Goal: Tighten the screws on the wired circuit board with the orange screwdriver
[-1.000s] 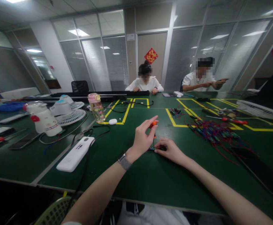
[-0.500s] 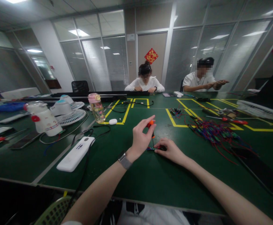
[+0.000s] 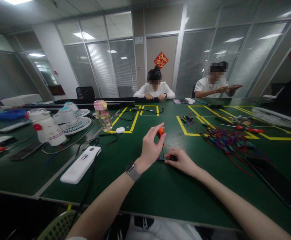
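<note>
My left hand (image 3: 150,148) pinches the orange handle of a small screwdriver (image 3: 160,133), held upright with its tip down on a small dark part (image 3: 164,159) on the green table (image 3: 160,190). My right hand (image 3: 181,160) lies on the table and its fingers are closed on that small part, holding it against the surface. A watch sits on my left wrist. A heap of red and blue wired parts (image 3: 225,141) lies to the right of my hands.
A white power bank (image 3: 80,164) with a black cable lies to the left. Further left stand a white bottle (image 3: 47,126), small fans (image 3: 72,118) and a pink-capped bottle (image 3: 102,115). A red screwdriver (image 3: 247,129) lies at the right. Two people sit at the far side.
My left hand's fingers have shifted on the screwdriver handle, curling in from a more stretched pose. My right hand has stayed on the small part.
</note>
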`<control>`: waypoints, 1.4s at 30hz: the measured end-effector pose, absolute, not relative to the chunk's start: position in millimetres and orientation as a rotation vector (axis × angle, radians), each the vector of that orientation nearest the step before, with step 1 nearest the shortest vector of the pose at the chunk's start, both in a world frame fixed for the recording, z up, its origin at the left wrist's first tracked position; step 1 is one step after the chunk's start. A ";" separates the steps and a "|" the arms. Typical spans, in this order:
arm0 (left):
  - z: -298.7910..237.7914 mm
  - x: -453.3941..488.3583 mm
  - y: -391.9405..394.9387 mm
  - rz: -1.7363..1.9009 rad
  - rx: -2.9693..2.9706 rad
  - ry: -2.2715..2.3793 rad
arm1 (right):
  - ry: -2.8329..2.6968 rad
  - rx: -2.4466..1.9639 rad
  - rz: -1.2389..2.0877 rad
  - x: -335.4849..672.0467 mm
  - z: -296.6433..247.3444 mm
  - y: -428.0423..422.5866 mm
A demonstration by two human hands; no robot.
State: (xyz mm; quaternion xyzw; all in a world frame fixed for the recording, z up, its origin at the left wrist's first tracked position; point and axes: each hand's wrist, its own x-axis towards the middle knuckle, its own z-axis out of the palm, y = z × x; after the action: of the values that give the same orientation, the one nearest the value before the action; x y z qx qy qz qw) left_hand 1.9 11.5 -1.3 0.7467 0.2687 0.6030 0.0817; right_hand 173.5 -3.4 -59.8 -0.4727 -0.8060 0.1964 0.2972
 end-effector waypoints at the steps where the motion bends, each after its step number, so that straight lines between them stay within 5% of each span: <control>1: -0.7 2.3 10.7 1.824 2.236 0.809 | -2.145 -1.254 0.518 173.5 -60.0 -3.3; 42: 6.6 -1.9 8.3 1.690 2.260 0.902 | -2.152 -1.264 0.492 175.2 -65.2 0.1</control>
State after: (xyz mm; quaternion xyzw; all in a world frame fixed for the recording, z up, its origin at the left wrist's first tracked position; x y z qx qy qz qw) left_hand -1.9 8.3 6.6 0.7597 0.3032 0.5683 0.0892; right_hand 175.2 0.1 -65.2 -0.4748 -0.8085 0.1849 0.2944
